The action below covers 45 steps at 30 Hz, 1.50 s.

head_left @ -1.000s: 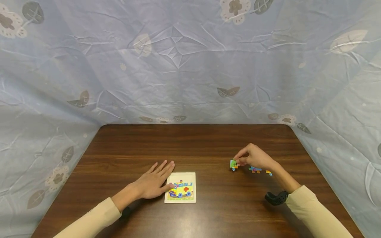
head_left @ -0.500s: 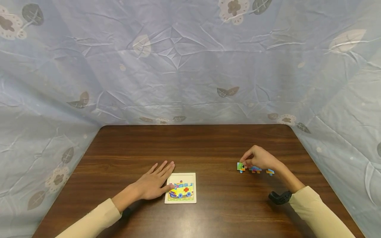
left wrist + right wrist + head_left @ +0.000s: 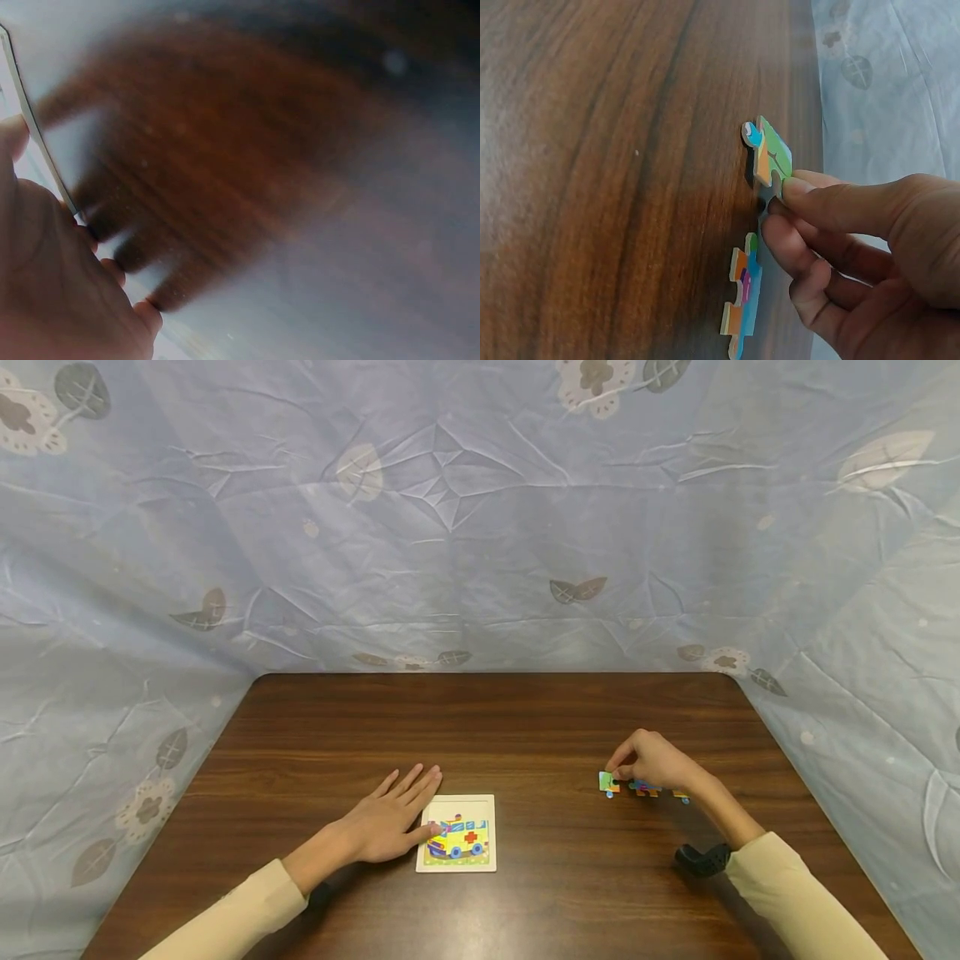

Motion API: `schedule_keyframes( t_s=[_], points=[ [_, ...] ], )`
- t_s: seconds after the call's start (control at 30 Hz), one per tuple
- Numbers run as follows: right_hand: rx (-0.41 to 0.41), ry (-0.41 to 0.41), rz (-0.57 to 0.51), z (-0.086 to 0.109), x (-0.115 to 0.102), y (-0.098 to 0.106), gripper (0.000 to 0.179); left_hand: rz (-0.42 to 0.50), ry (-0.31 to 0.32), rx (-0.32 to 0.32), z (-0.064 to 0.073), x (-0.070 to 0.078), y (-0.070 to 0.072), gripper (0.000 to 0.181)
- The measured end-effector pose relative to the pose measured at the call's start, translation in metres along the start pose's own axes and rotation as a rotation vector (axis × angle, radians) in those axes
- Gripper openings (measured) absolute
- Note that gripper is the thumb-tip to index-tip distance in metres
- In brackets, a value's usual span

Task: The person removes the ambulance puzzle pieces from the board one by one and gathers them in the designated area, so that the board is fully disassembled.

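My left hand (image 3: 386, 822) lies flat with its fingers spread, partly on the table and partly over the left edge of a square puzzle board (image 3: 465, 799). Its thumb rests on the yellow ambulance picture (image 3: 471, 837) in that board. Farther right, my right hand (image 3: 654, 760) pinches a green jigsaw piece (image 3: 775, 154) by one edge between thumb and fingers. The right wrist view shows this piece tilted, with a shadow beneath it. A blue and orange jigsaw piece (image 3: 744, 289) lies close by under the hand. Beyond it, an orange and blue piece (image 3: 682, 796) is partly covered by the wrist.
The dark wooden table (image 3: 480, 718) has rounded far corners. A grey-blue patterned cloth (image 3: 480, 568) hangs behind it and on both sides. A black perforated strap (image 3: 703, 860) sits at the right wrist, by the cuff. The left wrist view is blurred.
My right hand moves rightward and slightly nearer with the green jigsaw piece, bringing it close to the blue and orange one, then stays almost still. My left hand keeps its place.
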State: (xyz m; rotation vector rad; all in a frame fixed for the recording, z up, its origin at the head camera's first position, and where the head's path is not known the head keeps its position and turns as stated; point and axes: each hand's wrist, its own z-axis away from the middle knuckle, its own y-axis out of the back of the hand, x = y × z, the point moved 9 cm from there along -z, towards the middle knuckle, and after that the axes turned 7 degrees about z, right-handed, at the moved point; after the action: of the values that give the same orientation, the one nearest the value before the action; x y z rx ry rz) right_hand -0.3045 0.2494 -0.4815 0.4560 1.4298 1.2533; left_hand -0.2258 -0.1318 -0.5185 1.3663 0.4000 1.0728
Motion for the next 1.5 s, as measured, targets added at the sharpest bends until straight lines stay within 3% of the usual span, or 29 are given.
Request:
schedule_keyframes(
  t_s=[0.23,0.5,0.73,1.17,1.37,1.5],
  points=[
    [0.034,0.01,0.004,0.003,-0.009,-0.002,0.012,-0.011,0.01,-0.003,0.0,0.0,0.001,0.086],
    [0.119,0.047,0.12,0.004,-0.015,-0.004,0.012,-0.003,-0.002,0.0,0.0,0.003,0.002,0.084],
    [0.111,0.05,0.096,0.003,-0.014,-0.005,0.013,-0.013,0.005,-0.007,0.0,0.002,0.001,0.085],
    [0.133,0.136,0.138,0.001,-0.019,-0.001,0.014,-0.01,-0.001,0.001,0.0,0.002,0.002,0.084],
    [0.158,0.141,0.07,0.004,-0.024,0.013,0.011,0.004,-0.014,-0.003,-0.001,0.003,0.007,0.083],
    [0.201,0.148,0.049,0.007,-0.042,0.03,0.01,0.007,-0.008,-0.006,-0.002,0.005,0.01,0.081]
  ],
)
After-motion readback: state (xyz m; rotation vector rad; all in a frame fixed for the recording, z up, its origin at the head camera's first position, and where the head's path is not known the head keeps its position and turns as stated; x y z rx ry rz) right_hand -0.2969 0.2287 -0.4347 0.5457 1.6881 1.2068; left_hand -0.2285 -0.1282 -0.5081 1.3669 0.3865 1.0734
